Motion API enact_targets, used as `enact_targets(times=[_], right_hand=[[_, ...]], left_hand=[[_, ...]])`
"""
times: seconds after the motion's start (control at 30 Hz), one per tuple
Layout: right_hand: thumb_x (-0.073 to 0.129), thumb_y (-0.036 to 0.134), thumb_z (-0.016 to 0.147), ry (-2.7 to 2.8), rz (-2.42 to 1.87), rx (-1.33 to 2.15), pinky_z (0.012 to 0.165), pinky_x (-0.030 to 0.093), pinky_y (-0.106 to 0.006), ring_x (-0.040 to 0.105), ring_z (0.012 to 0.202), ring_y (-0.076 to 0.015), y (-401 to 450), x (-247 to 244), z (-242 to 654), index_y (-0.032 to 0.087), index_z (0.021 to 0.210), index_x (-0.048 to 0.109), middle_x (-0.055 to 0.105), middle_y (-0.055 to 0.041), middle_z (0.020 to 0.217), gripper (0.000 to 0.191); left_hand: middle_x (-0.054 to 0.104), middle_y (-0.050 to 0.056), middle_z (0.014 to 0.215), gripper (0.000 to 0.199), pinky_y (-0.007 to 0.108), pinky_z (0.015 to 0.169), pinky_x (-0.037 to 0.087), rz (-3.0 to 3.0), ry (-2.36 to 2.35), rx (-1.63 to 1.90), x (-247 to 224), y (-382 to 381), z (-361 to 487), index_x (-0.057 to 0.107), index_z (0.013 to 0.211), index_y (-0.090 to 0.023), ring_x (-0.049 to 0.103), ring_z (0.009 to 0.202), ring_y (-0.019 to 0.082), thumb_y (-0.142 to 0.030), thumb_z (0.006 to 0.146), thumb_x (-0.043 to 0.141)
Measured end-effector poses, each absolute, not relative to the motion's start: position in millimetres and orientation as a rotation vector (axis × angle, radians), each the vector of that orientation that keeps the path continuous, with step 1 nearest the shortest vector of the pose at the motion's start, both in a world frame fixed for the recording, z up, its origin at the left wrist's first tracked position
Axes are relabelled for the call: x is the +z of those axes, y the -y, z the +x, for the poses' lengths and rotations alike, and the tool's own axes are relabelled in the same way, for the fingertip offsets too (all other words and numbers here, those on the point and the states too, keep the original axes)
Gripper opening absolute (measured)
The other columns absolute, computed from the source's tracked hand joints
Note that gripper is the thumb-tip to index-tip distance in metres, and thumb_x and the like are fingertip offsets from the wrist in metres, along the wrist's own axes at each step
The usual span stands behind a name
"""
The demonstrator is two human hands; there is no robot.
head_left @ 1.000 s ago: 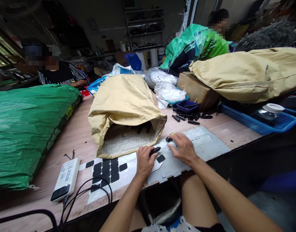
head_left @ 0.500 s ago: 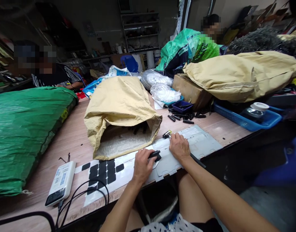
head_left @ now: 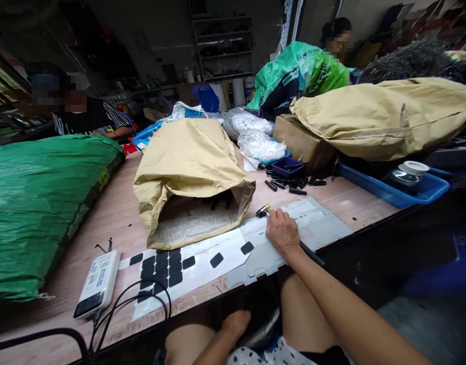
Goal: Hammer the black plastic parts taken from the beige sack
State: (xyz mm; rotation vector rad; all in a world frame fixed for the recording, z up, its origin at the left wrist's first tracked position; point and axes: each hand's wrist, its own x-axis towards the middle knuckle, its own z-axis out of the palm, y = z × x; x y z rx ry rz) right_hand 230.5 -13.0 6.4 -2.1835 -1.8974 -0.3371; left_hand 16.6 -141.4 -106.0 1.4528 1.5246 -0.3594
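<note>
My right hand (head_left: 282,230) is wrapped round a small hammer (head_left: 263,210) with a dark handle, its metal head resting over the grey board (head_left: 316,218). Below the table edge, my left hand (head_left: 236,323) hangs over a dark opening between my legs; its fingers are in shadow, and anything in them is hidden. A white sheet (head_left: 202,248) with black rounded squares (head_left: 217,260) lies on the table, partly against the grey board. Behind it stands the open mouth of a beige sack (head_left: 191,157), with dark pieces inside.
A white power bank (head_left: 98,284) with black cables is at the left, beside a green sack (head_left: 46,203). Black cylindrical pieces (head_left: 297,191) lie near a purple tray (head_left: 288,167). A blue basket (head_left: 370,185) is at the right. Two people sit across the table.
My left hand has dropped from the board to below the table edge, and the black piece it held is out of sight. Two black squares on the sheet are now uncovered. My right hand stays put.
</note>
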Motion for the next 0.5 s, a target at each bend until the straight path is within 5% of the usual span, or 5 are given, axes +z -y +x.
enact_targets(times=[0.17,0.33,0.5], right_hand=[[0.04,0.025,0.101,1.89,-2.175,-0.372,0.071,0.032,-0.036,0.053,0.091,-0.0248,13,5,230,0.015,0.103,0.06,0.061,-0.0135,0.1,0.021],[0.04,0.025,0.102,1.901,-2.156,-0.397,0.071,0.032,-0.037,0.053,0.09,-0.0253,13,3,231,0.016,0.103,0.059,0.061,-0.0132,0.099,0.022],[0.04,0.025,0.102,1.9,-2.162,-0.379,0.071,0.032,-0.037,0.052,0.091,-0.0255,13,4,231,0.016,0.103,0.06,0.06,-0.0133,0.099,0.022]], left_hand=[[0.075,0.015,0.118,0.045,0.053,0.103,0.049,1.562,-1.428,-0.302,-65,141,14,0.074,0.122,-0.021,0.069,0.115,0.037,-0.047,0.088,0.062],[0.075,0.004,0.082,0.047,0.029,0.065,0.052,1.466,-0.762,-0.171,30,96,7,0.077,0.102,-0.021,0.063,0.064,0.016,-0.063,0.085,0.066],[0.075,0.009,0.09,0.041,0.029,0.074,0.05,1.688,-1.387,0.682,67,-27,21,0.075,0.101,-0.015,0.067,0.083,0.021,-0.052,0.095,0.058]])
